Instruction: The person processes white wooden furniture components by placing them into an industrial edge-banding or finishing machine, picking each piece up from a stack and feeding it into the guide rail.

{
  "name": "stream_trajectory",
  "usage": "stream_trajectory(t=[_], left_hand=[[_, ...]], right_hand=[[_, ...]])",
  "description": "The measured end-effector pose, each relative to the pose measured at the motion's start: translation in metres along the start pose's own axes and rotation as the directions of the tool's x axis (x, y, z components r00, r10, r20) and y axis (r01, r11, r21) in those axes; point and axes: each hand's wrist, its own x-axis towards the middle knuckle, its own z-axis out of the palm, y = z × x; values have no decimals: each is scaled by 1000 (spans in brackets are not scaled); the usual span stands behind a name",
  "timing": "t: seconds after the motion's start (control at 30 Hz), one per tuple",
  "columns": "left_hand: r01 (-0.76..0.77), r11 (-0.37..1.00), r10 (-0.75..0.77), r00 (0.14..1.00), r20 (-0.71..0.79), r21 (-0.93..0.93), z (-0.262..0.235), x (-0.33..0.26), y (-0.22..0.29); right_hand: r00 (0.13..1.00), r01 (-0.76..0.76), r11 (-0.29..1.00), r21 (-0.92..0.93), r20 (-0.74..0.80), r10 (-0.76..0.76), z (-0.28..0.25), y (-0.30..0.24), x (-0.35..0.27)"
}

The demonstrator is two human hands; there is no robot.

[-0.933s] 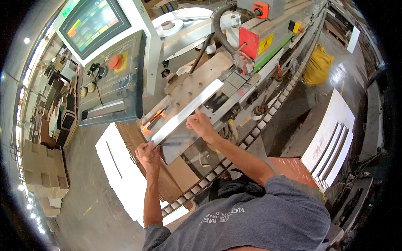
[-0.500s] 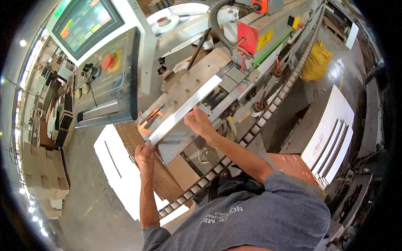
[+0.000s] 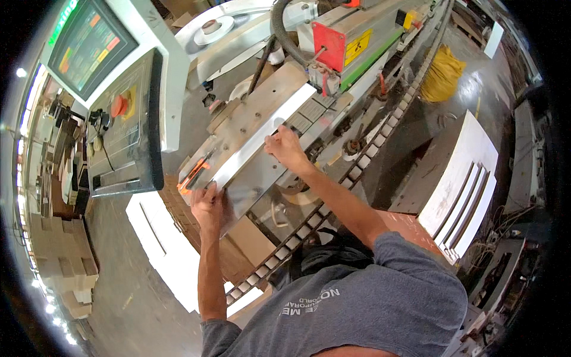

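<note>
A long narrow white strip of board [image 3: 260, 137] lies along the machine's metal table [image 3: 238, 127], its far end close to the red-plated machine head. At the near end my left hand [image 3: 207, 209] is closed, fingers pinching the strip. My right hand [image 3: 288, 150] has its fingers curled against the strip's right side, about midway along it; the fingertips are partly hidden. Beside my left hand, on the table, rests an orange utility knife [image 3: 194, 172].
A control panel [image 3: 122, 119] with a screen and red button stands at the left. The red plate [image 3: 329, 46] fronts the machine head. A chain conveyor [image 3: 351, 177] runs along the right. White panels are stacked at left [image 3: 156, 238] and right [image 3: 458, 190]. A yellow sack [image 3: 443, 74] sits beyond.
The white strip has slid forward along the table toward the machine head, and both my hands have moved forward with it. The whole view has shifted slightly.
</note>
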Motion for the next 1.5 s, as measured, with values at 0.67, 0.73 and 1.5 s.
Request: stream_trajectory(t=[0.67, 0.73, 1.5], left_hand=[[19, 963, -3, 998, 61, -267, 144, 107, 104], [-73, 994, 80, 992, 98, -78, 146, 120, 134], [7, 858, 124, 967, 221, -513, 85, 53, 223]], right_hand=[[713, 103, 891, -442, -592, -376, -240, -20, -143], [658, -258, 776, -575, -693, -295, -308, 10, -195], [287, -108, 819, 564, -771, 569, -459, 124, -326]])
